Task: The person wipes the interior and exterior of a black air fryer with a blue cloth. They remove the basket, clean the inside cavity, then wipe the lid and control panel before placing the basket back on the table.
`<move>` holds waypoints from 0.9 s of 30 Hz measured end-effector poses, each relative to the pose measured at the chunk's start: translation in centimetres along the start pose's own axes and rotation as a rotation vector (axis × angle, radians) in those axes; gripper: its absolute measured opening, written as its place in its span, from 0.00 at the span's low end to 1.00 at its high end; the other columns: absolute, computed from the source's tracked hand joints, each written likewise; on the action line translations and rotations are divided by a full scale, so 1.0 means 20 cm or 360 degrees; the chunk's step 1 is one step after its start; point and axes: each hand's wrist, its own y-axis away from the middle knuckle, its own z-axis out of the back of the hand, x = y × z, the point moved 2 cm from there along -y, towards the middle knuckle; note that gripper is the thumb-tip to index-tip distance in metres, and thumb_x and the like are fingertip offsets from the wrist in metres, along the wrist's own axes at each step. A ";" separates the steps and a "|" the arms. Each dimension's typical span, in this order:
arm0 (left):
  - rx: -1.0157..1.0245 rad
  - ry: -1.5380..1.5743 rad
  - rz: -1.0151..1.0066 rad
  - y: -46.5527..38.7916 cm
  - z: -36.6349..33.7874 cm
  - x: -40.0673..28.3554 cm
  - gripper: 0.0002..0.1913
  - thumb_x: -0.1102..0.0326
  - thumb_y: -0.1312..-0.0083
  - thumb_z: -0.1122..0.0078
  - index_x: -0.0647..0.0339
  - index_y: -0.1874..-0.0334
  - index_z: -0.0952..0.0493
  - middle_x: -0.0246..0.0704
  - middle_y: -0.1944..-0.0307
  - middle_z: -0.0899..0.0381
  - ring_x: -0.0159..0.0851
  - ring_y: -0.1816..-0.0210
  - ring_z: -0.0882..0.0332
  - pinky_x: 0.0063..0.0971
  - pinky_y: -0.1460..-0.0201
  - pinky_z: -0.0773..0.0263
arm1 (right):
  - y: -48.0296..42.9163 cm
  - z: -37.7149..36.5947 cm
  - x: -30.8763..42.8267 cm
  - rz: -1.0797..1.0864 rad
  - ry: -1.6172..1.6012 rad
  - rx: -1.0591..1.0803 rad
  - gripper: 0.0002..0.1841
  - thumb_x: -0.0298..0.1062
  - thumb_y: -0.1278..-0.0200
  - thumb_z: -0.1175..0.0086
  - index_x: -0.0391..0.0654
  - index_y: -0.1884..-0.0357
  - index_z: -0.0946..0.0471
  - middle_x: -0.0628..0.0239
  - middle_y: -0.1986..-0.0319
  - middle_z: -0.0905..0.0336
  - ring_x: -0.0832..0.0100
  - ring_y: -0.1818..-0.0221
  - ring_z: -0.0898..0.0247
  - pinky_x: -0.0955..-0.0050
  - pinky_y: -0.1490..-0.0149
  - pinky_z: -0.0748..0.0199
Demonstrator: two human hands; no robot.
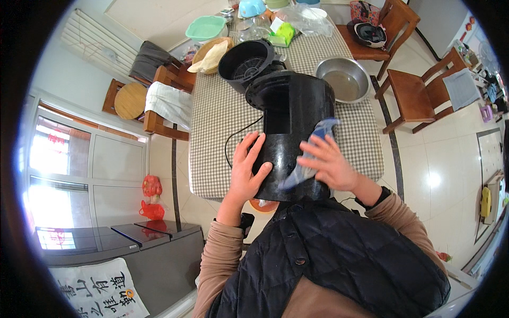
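A black air fryer body (pixel 278 159) lies on the checked tablecloth at the table's near edge, its hollow facing away from me. My left hand (pixel 248 167) rests with fingers spread on its left side. Under my right hand (pixel 328 163) a blue and grey cloth (pixel 296 177) is pressed against the body's right side; the cloth looks blurred. Just beyond the body stands the black air fryer basket (pixel 246 65), tilted, with a slotted bottom. A steel basin (pixel 344 79) holding some cloudy water is at the right. A black cord (pixel 232 137) curves out at the left.
Farther back are a green plastic basin (pixel 205 28), a wicker basket with a pale cloth (pixel 212 57), a glass jar, a green packet (pixel 283 35) and plastic bags. Wooden chairs (pixel 413 93) stand on both sides of the table (pixel 206 167). An orange container sits below the near edge.
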 end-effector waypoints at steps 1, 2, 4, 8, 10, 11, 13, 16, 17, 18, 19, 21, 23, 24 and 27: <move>-0.0001 -0.0022 -0.0010 0.00 0.00 -0.01 0.32 0.56 0.33 0.40 0.57 0.27 0.32 0.43 0.26 0.38 0.52 0.24 0.44 0.52 0.22 0.54 | 0.00 0.00 -0.05 -0.0066 -0.0004 -0.0079 0.25 0.50 0.25 0.56 0.61 0.28 0.29 0.64 0.24 0.43 0.53 0.20 0.55 0.43 0.21 0.65; -0.0003 -0.0044 -0.0022 0.00 -0.01 -0.01 0.32 0.56 0.33 0.40 0.57 0.27 0.32 0.43 0.26 0.38 0.53 0.24 0.44 0.52 0.22 0.54 | 0.00 0.00 -0.10 -0.0162 -0.0061 -0.0150 0.25 0.47 0.23 0.58 0.58 0.27 0.31 0.62 0.23 0.46 0.53 0.19 0.60 0.43 0.21 0.68; -0.0009 -0.0075 -0.0030 -0.01 -0.02 -0.03 0.32 0.56 0.33 0.40 0.57 0.27 0.31 0.43 0.26 0.37 0.53 0.24 0.43 0.53 0.22 0.54 | 0.01 -0.02 -0.21 -0.0282 -0.0244 -0.0390 0.27 0.46 0.21 0.61 0.51 0.25 0.36 0.56 0.22 0.50 0.53 0.18 0.63 0.50 0.20 0.69; -0.0021 -0.0117 -0.0039 -0.02 -0.03 -0.07 0.31 0.55 0.33 0.40 0.58 0.28 0.31 0.43 0.27 0.36 0.53 0.24 0.43 0.55 0.23 0.53 | 0.14 -0.12 -0.32 -0.0633 -0.0737 -0.0695 0.31 0.45 0.18 0.67 0.39 0.21 0.50 0.51 0.20 0.60 0.56 0.18 0.68 0.61 0.19 0.68; -0.0008 -0.0187 -0.0066 -0.02 -0.04 -0.10 0.32 0.54 0.32 0.40 0.57 0.28 0.31 0.43 0.27 0.37 0.55 0.25 0.43 0.58 0.23 0.53 | 0.24 -0.16 -0.33 -0.0945 -0.1097 -0.0675 0.33 0.46 0.16 0.71 0.34 0.21 0.56 0.52 0.20 0.63 0.59 0.18 0.69 0.64 0.19 0.67; 0.0033 -0.0284 -0.0083 -0.02 -0.05 -0.12 0.32 0.59 0.32 0.42 0.59 0.26 0.34 0.44 0.26 0.39 0.54 0.24 0.44 0.54 0.23 0.53 | 0.28 -0.16 -0.32 -0.1041 -0.1187 -0.0702 0.33 0.46 0.16 0.71 0.34 0.21 0.55 0.51 0.20 0.62 0.59 0.18 0.68 0.64 0.19 0.67; 0.0030 -0.0314 -0.0116 -0.03 -0.08 -0.15 0.32 0.56 0.32 0.42 0.58 0.25 0.35 0.43 0.26 0.40 0.55 0.24 0.45 0.57 0.23 0.54 | 0.32 -0.14 -0.29 -0.1239 -0.1367 -0.0748 0.33 0.47 0.16 0.72 0.33 0.21 0.54 0.51 0.21 0.59 0.59 0.18 0.65 0.64 0.19 0.65; 0.0073 -0.0384 -0.0162 -0.04 -0.12 -0.21 0.35 0.51 0.31 0.43 0.57 0.24 0.37 0.45 0.25 0.42 0.56 0.23 0.47 0.60 0.23 0.55 | 0.25 -0.02 -0.18 -0.1029 -0.1036 -0.0681 0.32 0.48 0.16 0.72 0.35 0.22 0.49 0.53 0.22 0.52 0.60 0.19 0.60 0.65 0.20 0.62; 0.0098 -0.0379 -0.0165 -0.05 -0.13 -0.22 0.35 0.51 0.31 0.43 0.57 0.24 0.38 0.45 0.25 0.43 0.57 0.23 0.48 0.60 0.23 0.55 | 0.21 0.03 -0.13 -0.0870 -0.0825 -0.0633 0.31 0.48 0.16 0.72 0.36 0.22 0.48 0.55 0.22 0.49 0.60 0.20 0.58 0.65 0.20 0.61; 0.0104 -0.0363 -0.0191 -0.05 -0.13 -0.24 0.36 0.51 0.32 0.40 0.58 0.24 0.37 0.45 0.25 0.43 0.57 0.23 0.48 0.60 0.24 0.55 | 0.16 0.07 -0.08 -0.0900 -0.0763 -0.0640 0.28 0.41 0.19 0.59 0.40 0.24 0.40 0.49 0.22 0.53 0.54 0.19 0.61 0.60 0.20 0.61; 0.0118 -0.0377 -0.0228 -0.06 -0.14 -0.26 0.35 0.51 0.32 0.39 0.58 0.25 0.36 0.46 0.25 0.42 0.57 0.23 0.48 0.59 0.24 0.54 | 0.12 0.10 -0.02 -0.0829 -0.0546 -0.0515 0.28 0.38 0.22 0.55 0.42 0.25 0.38 0.48 0.22 0.53 0.52 0.19 0.60 0.59 0.20 0.60; 0.0189 -0.0419 -0.0299 -0.07 -0.13 -0.29 0.36 0.50 0.32 0.39 0.59 0.26 0.36 0.47 0.25 0.41 0.57 0.24 0.47 0.58 0.24 0.53 | 0.02 0.15 0.10 -0.0679 -0.0117 -0.0265 0.28 0.33 0.27 0.47 0.45 0.27 0.34 0.47 0.22 0.51 0.48 0.19 0.59 0.55 0.21 0.57; 0.0185 -0.0282 -0.0301 -0.09 -0.10 -0.30 0.37 0.52 0.34 0.37 0.61 0.26 0.37 0.47 0.27 0.37 0.57 0.26 0.41 0.55 0.25 0.49 | -0.06 0.17 0.21 -0.0560 0.0037 -0.0245 0.30 0.28 0.35 0.40 0.45 0.30 0.30 0.45 0.26 0.43 0.42 0.22 0.53 0.51 0.23 0.50; 0.0199 -0.0175 -0.0276 -0.10 -0.08 -0.29 0.37 0.53 0.34 0.36 0.61 0.26 0.37 0.47 0.28 0.36 0.56 0.26 0.40 0.55 0.25 0.47 | -0.09 0.18 0.26 -0.0513 0.0071 -0.0191 0.30 0.28 0.35 0.40 0.45 0.30 0.30 0.45 0.27 0.41 0.43 0.22 0.52 0.51 0.23 0.49; 0.0271 0.0020 -0.0337 -0.14 -0.01 -0.28 0.40 0.57 0.35 0.34 0.62 0.24 0.41 0.47 0.30 0.32 0.55 0.28 0.36 0.54 0.27 0.44 | -0.17 0.17 0.37 -0.0433 0.0019 -0.0172 0.28 0.24 0.39 0.38 0.42 0.35 0.27 0.46 0.31 0.34 0.46 0.26 0.42 0.53 0.26 0.41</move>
